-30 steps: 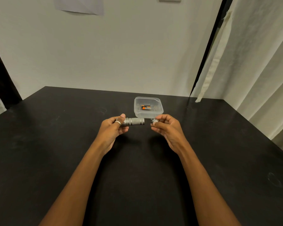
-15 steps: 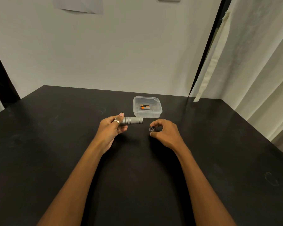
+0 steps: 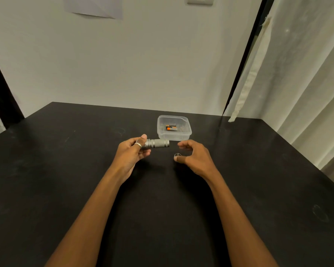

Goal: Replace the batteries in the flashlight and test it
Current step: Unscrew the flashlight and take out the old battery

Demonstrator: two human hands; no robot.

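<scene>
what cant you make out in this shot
Head view only:
- Flashlight: its left end is hidden inside the left hand.
- Small cap: partly behind the right hand thumb.
- Batteries in the container: too small to count or read.

Head camera — wide, looking forward and down, near the black table [image 3: 66, 170], facing the wall [image 3: 143, 64].

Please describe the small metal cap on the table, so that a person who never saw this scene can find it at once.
Start from the black table and find the clear plastic box near its far edge. Nearer than the box, by the thumb of the open right hand, lies the cap, partly hidden by that thumb. It is a tiny silver piece apart from the flashlight body, which the left hand holds.
</scene>
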